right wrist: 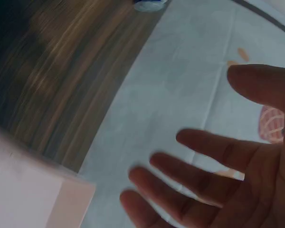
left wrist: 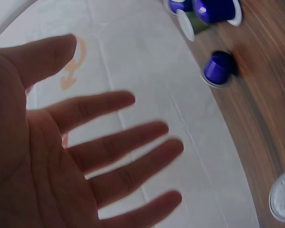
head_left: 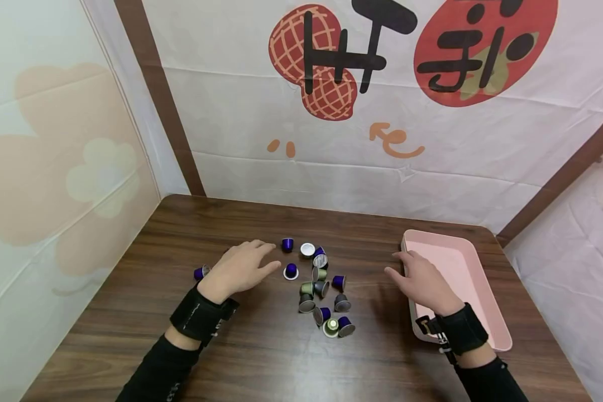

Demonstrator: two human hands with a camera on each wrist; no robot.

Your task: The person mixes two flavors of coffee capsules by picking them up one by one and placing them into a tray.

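The left hand point(head_left: 238, 269) is hovering over the desk point(head_left: 261, 363) with its grip spread, its thumb pointing toward a blue capsule point(head_left: 291, 269) that is standing on its white rim, while a second blue capsule point(head_left: 199, 273) is lying near the wrist. Blue, green and grey capsules point(head_left: 341, 303) are sitting between the hands, and the right hand point(head_left: 424, 281), its grip also spread, is hovering over the left edge of a pink tray point(head_left: 474, 301).
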